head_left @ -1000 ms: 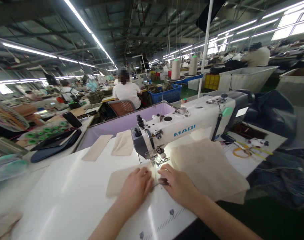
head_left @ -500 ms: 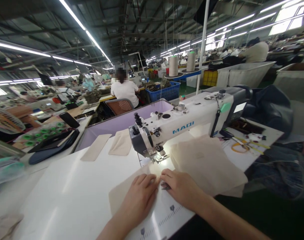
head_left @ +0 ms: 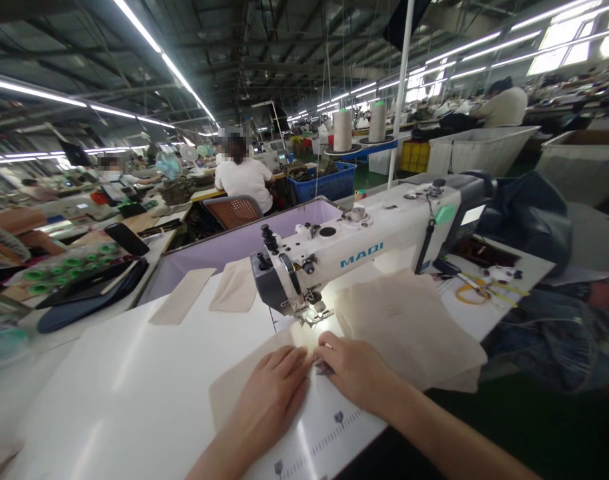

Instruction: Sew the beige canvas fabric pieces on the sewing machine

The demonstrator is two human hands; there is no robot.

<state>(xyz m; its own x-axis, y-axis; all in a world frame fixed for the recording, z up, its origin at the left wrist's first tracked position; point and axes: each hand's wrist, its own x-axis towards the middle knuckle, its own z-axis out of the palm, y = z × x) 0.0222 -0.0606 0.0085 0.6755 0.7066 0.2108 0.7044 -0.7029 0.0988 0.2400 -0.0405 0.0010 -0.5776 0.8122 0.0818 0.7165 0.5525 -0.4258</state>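
A beige fabric piece [head_left: 234,381] lies under my left hand [head_left: 278,387], its upper end at the needle area of the white sewing machine [head_left: 359,233]. The fingers of that hand are pressed together on the cloth. My right hand [head_left: 354,373] is closed, fingers curled, beside the cloth's right edge just below the lit presser foot [head_left: 317,319]. A small dark metallic object [head_left: 323,366] shows beneath its fingers, partly hidden. To the right lies a stack of beige fabric [head_left: 409,327].
Two beige pieces [head_left: 183,297] lie left of the machine head. Scissors and yellow tape [head_left: 471,292] rest at the right. Behind are a lilac bin [head_left: 209,243], thread cones [head_left: 342,131] and a seated person [head_left: 244,177] in white. Denim [head_left: 549,347] hangs at the right.
The whole view has shifted slightly, so most things appear a little further left. Both hands stay at the cloth near the presser foot, with only slight finger movement.
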